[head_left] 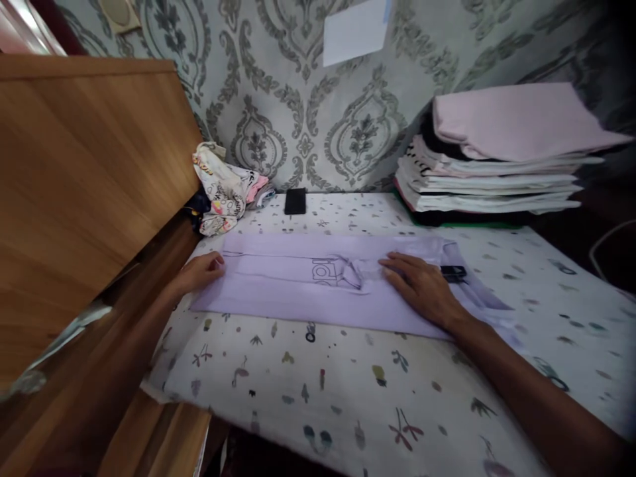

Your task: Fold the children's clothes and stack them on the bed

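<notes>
Lying lengthwise across the patterned cover of the desk (pixel 278 384), the lilac garment (pixel 278 303) is spread between the two hands as a long, narrow strip. Its long sides appear to have been turned inward – that much shaping can be judged done – with edges meeting or nearly meeting along the middle, around a line-drawn print (pixel 322 270). Left undone, as far as can be seen, is the levelling: a puckered ridge is raised just beside the print, and loose, uneven layers are shown at the garment's right end, where a small dark patch (pixel 453 272) is seen. The strip has not been doubled over along its length.

The left grip (pixel 205 270) is curled nearly closed at the garment's left edge; whether cloth is pinched in it cannot be told. The right grip (pixel 420 286) is opened wide, laid palm-down towards the garment's right end, with nothing grasped.

Beyond the garment, a dark flat object (pixel 295 201) is placed against the wall side. Rumpled printed clothes (pixel 218 189) are heaped beyond its left end, while a neatly layered stack of folded clothes (pixel 497 126) – pale pink uppermost – is set beyond its right end.
</notes>
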### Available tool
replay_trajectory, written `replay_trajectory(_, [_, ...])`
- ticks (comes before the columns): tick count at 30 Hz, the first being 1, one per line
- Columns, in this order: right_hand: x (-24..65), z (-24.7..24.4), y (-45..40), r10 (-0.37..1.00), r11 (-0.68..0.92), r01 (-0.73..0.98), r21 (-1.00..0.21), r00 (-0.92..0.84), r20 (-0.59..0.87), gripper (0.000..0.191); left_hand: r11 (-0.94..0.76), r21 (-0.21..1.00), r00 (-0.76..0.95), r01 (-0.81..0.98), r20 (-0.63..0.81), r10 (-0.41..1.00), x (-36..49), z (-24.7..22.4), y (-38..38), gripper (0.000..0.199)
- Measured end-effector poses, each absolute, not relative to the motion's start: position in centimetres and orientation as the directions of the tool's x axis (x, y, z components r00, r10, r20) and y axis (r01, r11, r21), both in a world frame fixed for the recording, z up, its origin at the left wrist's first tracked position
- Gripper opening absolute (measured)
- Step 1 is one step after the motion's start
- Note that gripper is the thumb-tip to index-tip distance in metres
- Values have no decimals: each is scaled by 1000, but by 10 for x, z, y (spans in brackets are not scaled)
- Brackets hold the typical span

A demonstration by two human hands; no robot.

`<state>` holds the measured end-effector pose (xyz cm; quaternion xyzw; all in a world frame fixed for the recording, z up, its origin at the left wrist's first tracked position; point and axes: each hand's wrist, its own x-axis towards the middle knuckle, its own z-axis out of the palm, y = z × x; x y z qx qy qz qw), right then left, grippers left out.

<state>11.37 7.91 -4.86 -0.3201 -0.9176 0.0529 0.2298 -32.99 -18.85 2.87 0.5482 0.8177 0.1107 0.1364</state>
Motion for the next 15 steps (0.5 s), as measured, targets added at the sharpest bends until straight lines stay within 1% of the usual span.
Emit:
replay_trajectory(1, [113,-46,77,601,796,559,-232,-689,404,44,375,274,-392,886,10,920,-319,25,-194,39])
replay_trajectory(2, [112,-44,73,585,806,551,-215,-690,427,44,356,226,-388,907,117,914,-307,21,-200,40])
replay_trajectory(3, [110,-41,67,560,821,536,-195,-693,453,43,313,186,-348,931,201,916,-295,16,-205,42])
replay_trajectory(4, [108,-38,61,528,841,513,-174,-702,478,42,253,157,-286,955,249,925,-283,10,-210,44])
replay_trajectory(5, [106,-36,54,489,863,482,-152,-718,495,42,189,136,-219,972,259,941,-272,4,-214,47])
replay_trajectory(7, [100,-34,38,405,907,407,-108,-773,488,42,102,111,-122,988,184,975,-255,-7,-220,55])
replay_trajectory(10, [92,-40,23,317,945,320,-63,-859,403,45,114,83,-115,990,15,993,-245,-18,-225,64])
replay_trajectory(12, [89,-45,20,314,948,312,-64,-879,359,47,131,74,-129,989,-40,991,-246,-18,-226,65])
replay_trajectory(15, [86,-46,17,349,936,338,-93,-875,334,48,121,86,-117,989,-53,992,-250,-14,-229,66])
